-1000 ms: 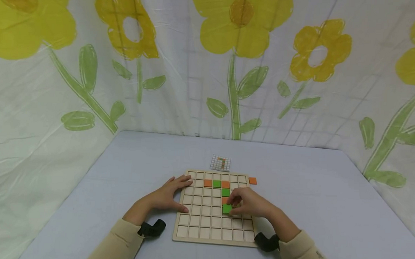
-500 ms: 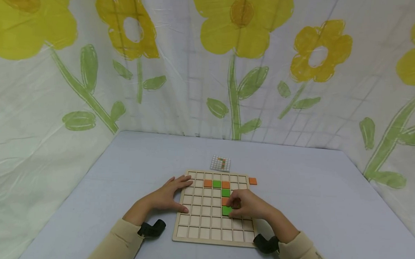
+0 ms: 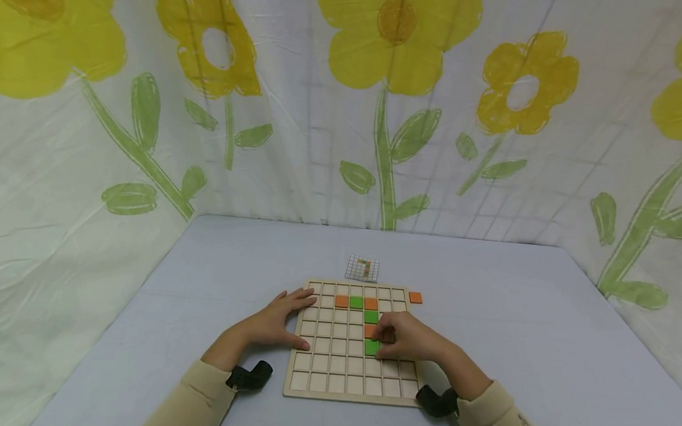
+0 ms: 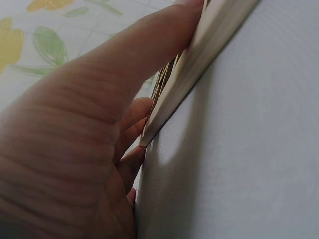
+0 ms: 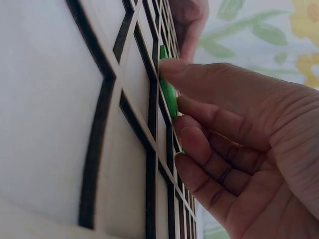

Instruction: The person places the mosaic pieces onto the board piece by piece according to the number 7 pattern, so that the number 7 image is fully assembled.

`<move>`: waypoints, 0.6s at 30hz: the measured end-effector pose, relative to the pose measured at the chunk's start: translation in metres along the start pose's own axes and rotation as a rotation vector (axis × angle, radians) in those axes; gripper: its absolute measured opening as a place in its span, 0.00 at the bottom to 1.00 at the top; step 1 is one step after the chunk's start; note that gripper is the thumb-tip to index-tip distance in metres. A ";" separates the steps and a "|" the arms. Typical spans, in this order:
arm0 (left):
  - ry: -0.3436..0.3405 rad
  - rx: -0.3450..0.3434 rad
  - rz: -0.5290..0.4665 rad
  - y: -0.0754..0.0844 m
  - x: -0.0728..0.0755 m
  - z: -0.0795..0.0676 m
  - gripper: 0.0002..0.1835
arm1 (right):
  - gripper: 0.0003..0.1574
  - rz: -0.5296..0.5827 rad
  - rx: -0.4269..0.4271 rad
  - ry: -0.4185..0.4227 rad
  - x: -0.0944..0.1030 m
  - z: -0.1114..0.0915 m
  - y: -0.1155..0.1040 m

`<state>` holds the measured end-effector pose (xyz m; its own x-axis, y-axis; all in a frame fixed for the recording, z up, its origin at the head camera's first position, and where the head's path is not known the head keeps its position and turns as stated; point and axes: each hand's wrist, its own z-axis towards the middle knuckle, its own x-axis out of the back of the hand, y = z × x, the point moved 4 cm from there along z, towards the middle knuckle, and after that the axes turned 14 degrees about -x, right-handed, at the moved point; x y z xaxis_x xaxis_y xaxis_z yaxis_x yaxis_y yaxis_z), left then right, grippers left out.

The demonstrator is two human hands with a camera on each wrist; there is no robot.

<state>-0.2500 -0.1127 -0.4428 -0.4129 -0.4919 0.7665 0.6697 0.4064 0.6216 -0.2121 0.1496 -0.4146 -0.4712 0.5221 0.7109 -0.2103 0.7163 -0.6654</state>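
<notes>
A wooden grid board (image 3: 334, 398) lies on the table. My left hand (image 3: 274, 320) rests on its left edge with fingers spread; in the left wrist view the thumb (image 4: 144, 42) lies on the rim. My right hand (image 3: 407, 337) pinches a green square tile (image 3: 372, 347) at the board's middle right. In the right wrist view the thumb (image 5: 187, 72) touches the near part of this tile (image 5: 169, 97), which sits tilted or partly raised at its cell. Above it, an orange tile (image 3: 369, 331) is partly covered by my fingers, with a green tile (image 3: 370, 316) beyond.
Farther up the board run an orange tile (image 3: 341, 301), a green tile (image 3: 356, 302) and another orange tile (image 3: 370, 303). A loose orange tile (image 3: 415, 298) lies off the upper right corner. Behind the board is a small pattern card (image 3: 363, 268).
The green tile in my right hand has come down slightly toward me, into its cell below the orange tile. My left hand has stayed in place.
</notes>
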 end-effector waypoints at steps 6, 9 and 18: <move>-0.002 -0.011 0.007 0.000 0.001 0.000 0.51 | 0.13 -0.017 -0.013 0.012 0.006 0.002 0.000; -0.002 -0.011 0.007 0.000 0.001 0.000 0.51 | 0.13 -0.016 -0.010 0.037 0.015 0.003 0.003; 0.000 -0.014 0.002 0.000 0.001 0.000 0.51 | 0.18 -0.006 -0.017 0.136 0.043 0.014 0.019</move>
<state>-0.2507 -0.1131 -0.4425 -0.4115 -0.4911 0.7678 0.6791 0.3966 0.6176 -0.2487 0.1790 -0.3998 -0.3488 0.5748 0.7402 -0.1982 0.7267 -0.6577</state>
